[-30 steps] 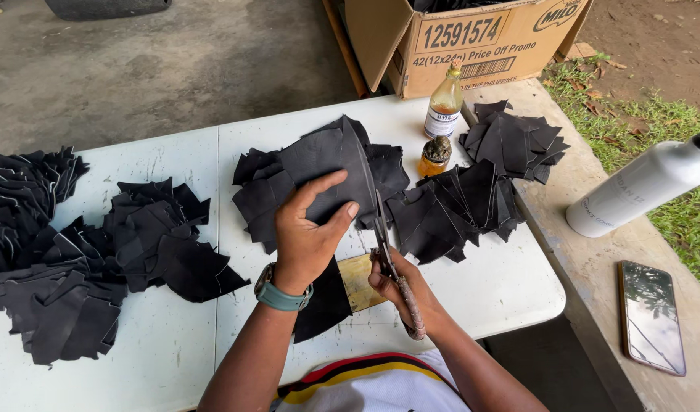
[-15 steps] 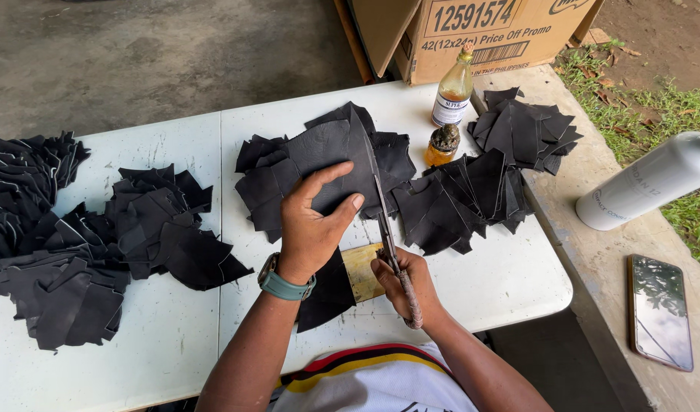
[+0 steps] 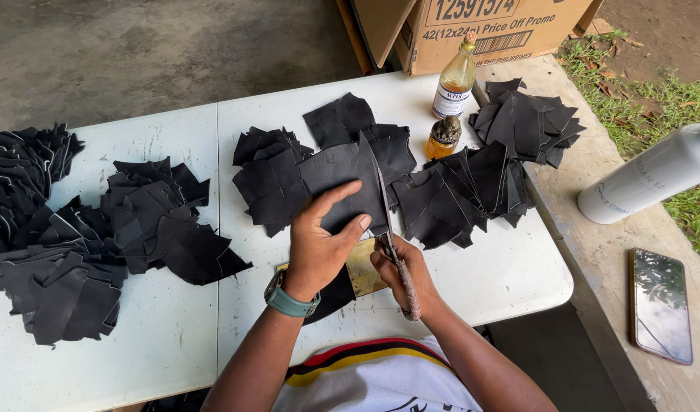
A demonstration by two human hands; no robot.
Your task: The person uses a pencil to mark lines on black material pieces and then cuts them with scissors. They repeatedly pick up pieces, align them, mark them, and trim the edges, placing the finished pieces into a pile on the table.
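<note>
Left hand (image 3: 323, 236) grips the black sheet (image 3: 342, 179), centre frame, pinned flat. Right hand (image 3: 403, 271) is closed round the scissors (image 3: 386, 221), blades open at the sheet's right edge. Keep it taut, fingers clear of blades.

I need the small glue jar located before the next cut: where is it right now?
In the head view the small amber jar stands at the table's far right, just in front of the tall glass bottle, between two stacks of black pieces.
</note>
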